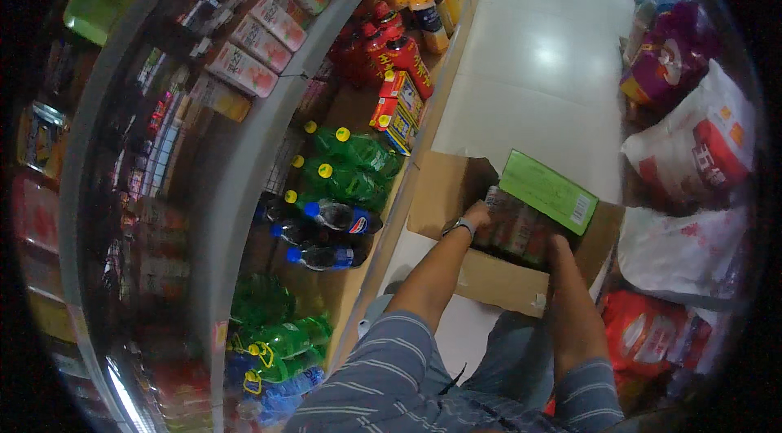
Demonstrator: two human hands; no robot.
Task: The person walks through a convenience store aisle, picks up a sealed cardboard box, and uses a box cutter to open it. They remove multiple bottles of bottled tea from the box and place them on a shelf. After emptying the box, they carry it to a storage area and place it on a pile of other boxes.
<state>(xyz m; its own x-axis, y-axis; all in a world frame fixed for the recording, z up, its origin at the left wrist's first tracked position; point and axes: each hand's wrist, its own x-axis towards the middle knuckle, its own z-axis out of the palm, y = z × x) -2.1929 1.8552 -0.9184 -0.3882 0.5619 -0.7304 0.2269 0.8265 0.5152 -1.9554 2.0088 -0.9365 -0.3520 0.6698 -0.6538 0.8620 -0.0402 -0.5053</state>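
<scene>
An open cardboard box (507, 283) stands on the floor before me, its flaps folded outward. Inside it, packed side by side, are several dark cylindrical containers (516, 228) that look like cans. My left hand (479, 213), with a watch at the wrist, is at the left inner side of the box, close to a can with a pale end. Reaching down the right inner side is my right hand (558, 243); its fingers are hidden. A flat green carton (547, 191) with a barcode lies tilted across the far right part of the box.
Low on the left shelf (372, 268) lie green soda bottles (351, 179), dark cola bottles (333, 217), red bottles (397, 57) and small boxed goods (397, 112). White sacks (696, 140) and a red package (644, 329) line the right side. Pale floor tiles (537, 97) run ahead between them.
</scene>
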